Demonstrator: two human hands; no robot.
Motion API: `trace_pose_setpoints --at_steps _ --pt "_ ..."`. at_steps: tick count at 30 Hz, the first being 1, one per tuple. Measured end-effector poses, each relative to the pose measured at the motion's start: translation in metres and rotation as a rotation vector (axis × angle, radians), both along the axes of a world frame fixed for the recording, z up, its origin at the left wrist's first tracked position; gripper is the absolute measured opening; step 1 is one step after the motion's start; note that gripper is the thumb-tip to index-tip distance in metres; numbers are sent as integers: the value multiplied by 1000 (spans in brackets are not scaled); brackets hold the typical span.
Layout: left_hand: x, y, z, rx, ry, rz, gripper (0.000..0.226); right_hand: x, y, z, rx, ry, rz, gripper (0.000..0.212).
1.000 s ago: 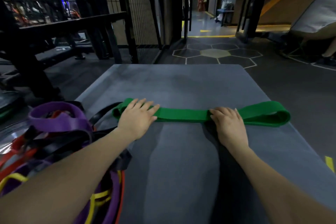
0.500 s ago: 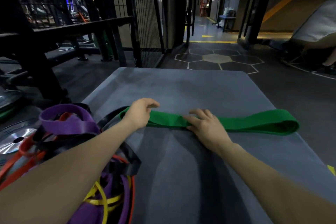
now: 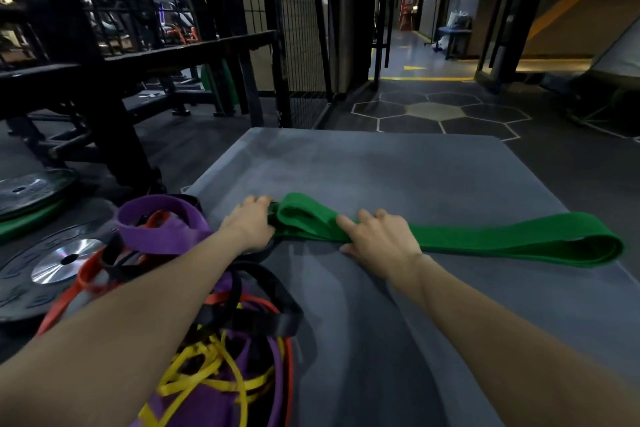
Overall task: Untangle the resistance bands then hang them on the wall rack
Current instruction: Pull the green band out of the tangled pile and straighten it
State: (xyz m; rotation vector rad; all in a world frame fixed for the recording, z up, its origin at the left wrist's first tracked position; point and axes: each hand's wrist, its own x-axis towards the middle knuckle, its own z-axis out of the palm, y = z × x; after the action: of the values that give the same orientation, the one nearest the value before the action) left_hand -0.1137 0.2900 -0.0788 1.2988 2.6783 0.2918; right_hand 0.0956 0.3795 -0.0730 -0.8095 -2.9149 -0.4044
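A wide green resistance band lies flat across a grey mat, its looped end at the right. My left hand grips the band's bunched left end with curled fingers. My right hand holds the band a little to the right, fingers over the top and thumb underneath. A tangled heap of bands sits at the mat's left edge under my left forearm: purple, orange, yellow and black.
Weight plates lie on the floor at the left. A black metal frame and bench stand behind them. A wire-mesh cage wall rises beyond the mat. Hexagon-marked floor and a corridor stretch ahead.
My right hand slid left along the green band toward my left hand. My left hand went from lying flat to gripping the band's end, which is now bunched and lifted.
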Motion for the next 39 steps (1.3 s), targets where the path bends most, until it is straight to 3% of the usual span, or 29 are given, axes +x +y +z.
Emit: trace_pose_setpoints --at_steps 4,8,11,14,19,26,29,30,32,33,35,37,39 --pt "-1 -3 11 -59 122 65 52 -13 -1 -4 84 -41 -2 34" --pt "1 -7 15 -134 93 54 61 -25 -3 -13 278 4 10 44" --pt "-4 -16 18 -172 46 9 70 -31 4 -24 281 65 22 43" --pt "-6 -23 17 -96 45 -2 57 -31 6 -21 267 81 37 43" --pt "-13 -36 34 210 189 178 20 -33 5 -32 217 87 58 43" --pt "-25 -61 53 339 47 515 27 -28 0 -16 246 69 38 42" --pt "-33 -87 60 209 75 561 33 -31 2 -24 172 -23 75 39" --pt "-32 -94 62 122 156 509 33 -32 1 -20 100 -45 74 39" --pt "-28 -96 63 81 314 212 35 -34 1 -18 91 -50 62 38" --pt "-24 -94 62 88 308 -4 41 -34 0 -18 98 -64 49 38" --pt "-10 -87 57 -13 95 -362 54 -31 -2 -18 97 -76 36 39" --pt "11 -81 53 -244 -47 -444 42 -25 -2 -15 95 -89 38 40" --pt "22 -75 49 -308 -38 -368 37 -20 -3 -10 98 -109 56 41"
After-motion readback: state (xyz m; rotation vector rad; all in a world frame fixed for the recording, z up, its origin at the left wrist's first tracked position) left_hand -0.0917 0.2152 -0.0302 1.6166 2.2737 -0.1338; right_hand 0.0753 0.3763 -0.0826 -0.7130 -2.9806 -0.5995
